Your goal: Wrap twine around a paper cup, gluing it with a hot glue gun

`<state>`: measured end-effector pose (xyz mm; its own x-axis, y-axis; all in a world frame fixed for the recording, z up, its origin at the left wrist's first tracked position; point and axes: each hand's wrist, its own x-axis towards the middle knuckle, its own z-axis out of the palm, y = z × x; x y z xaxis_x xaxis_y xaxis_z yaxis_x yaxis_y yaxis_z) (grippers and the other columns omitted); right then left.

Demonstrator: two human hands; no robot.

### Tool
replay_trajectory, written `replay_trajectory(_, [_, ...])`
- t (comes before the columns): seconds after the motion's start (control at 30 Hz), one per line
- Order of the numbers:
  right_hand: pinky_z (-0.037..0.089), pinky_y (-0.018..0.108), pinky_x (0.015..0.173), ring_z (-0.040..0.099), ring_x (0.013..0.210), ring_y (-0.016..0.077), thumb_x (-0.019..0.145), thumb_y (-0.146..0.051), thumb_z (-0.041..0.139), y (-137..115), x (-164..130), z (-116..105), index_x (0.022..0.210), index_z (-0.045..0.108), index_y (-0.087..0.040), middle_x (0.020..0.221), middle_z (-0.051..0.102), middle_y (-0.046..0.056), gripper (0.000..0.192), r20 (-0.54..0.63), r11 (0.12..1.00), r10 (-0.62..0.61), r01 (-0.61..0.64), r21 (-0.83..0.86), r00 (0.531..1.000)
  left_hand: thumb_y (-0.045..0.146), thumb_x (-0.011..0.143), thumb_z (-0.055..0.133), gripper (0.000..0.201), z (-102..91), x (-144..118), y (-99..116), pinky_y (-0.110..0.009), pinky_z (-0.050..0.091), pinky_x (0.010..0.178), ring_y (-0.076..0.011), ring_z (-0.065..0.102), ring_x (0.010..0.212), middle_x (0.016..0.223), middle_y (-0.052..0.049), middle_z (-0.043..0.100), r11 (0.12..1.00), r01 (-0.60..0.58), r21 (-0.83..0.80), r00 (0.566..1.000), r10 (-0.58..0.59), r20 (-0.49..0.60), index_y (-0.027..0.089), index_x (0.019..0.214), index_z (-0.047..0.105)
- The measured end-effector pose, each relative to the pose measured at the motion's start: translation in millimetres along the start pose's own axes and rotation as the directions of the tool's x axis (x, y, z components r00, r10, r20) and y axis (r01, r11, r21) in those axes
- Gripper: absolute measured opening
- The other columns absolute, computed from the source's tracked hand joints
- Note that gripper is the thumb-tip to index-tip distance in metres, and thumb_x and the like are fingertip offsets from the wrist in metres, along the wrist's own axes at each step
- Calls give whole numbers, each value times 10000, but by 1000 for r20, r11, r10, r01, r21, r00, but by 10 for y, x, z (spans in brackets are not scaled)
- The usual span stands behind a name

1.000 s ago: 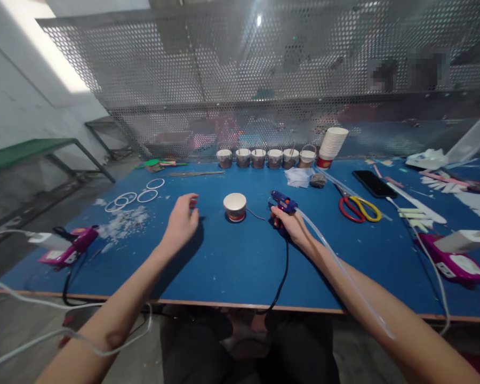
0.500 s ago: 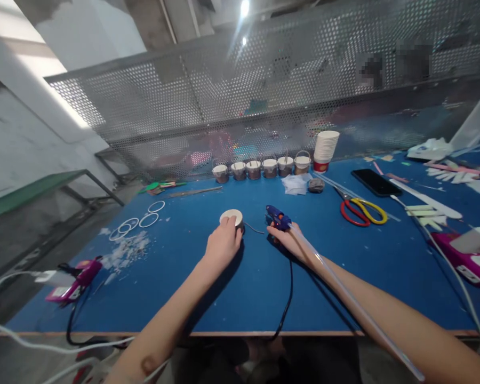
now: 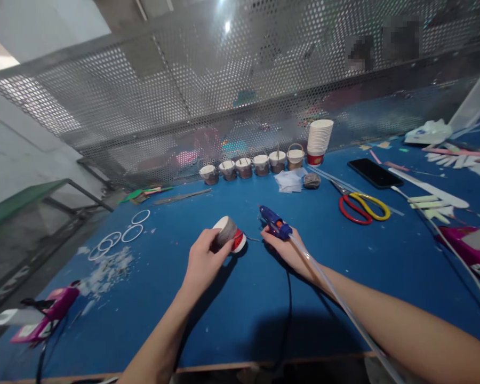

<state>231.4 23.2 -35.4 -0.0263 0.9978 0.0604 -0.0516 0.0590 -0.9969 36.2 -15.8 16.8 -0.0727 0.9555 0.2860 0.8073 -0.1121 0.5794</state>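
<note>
My left hand (image 3: 208,253) grips a small paper cup (image 3: 227,233), tilted on its side above the table. Grey cord is wound round part of the cup, and its red printed base shows at the right. A loose cord end (image 3: 253,239) trails off toward my right hand. In my right hand (image 3: 286,248) is a blue hot glue gun (image 3: 275,221), its nozzle pointing up and to the left, apart from the cup. A long clear glue stick (image 3: 328,282) sticks out of the gun's back over my forearm.
Several wrapped cups (image 3: 261,166) line the back, beside a stack of paper cups (image 3: 319,140). A cord ball (image 3: 312,181), scissors (image 3: 362,207) and a phone (image 3: 375,172) lie right. White rings (image 3: 132,233) and scraps (image 3: 111,269) lie left; a perforated metal screen (image 3: 208,80) stands behind.
My left hand has lifted and tipped the cup from upright onto its side, so its red base now shows. The glue gun has turned slightly, and the head view has shifted.
</note>
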Motion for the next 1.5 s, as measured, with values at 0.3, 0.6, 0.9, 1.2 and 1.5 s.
replay_trajectory(0.3, [510,333,830,666,870,198,777,-303,675,-143,-173,-74,882,679,-231,947,714,40,127,101,981,-180,170,97,979,338,740,613,190,3,-140,218,-259,364,583,-129,454,612,656,11,507,946,108,-306,985,-61,159,179,642,580])
replay_trajectory(0.6, [511,293,725,652,784,172,811,-303,669,-149,-242,-103,950,638,-227,925,699,28,162,232,974,-214,224,-16,949,369,641,674,210,-7,-123,242,-251,314,515,-109,419,517,567,30,496,850,344,-400,919,-216,330,181,696,599])
replay_trajectory(0.9, [475,290,698,612,731,168,861,-314,615,-67,-263,-101,870,576,-223,827,634,15,99,254,936,-281,323,-138,925,393,665,654,242,86,-143,222,-249,287,532,-107,380,552,577,44,427,857,328,-397,922,-200,331,184,641,536])
replay_trajectory(1.2, [459,253,640,574,649,138,864,-299,581,-98,-302,-79,844,554,-208,756,609,1,98,230,922,-296,340,-184,927,381,694,604,256,113,-159,260,-247,289,541,-108,367,569,590,44,398,921,240,-306,949,-156,273,185,582,485])
replay_trajectory(1.5, [456,250,622,560,629,127,857,-270,570,-124,-301,-75,837,547,-200,741,599,-3,76,225,906,-319,366,-213,920,344,661,614,233,140,-179,279,-233,284,520,-99,367,542,573,57,401,939,197,-281,955,-119,272,192,563,468])
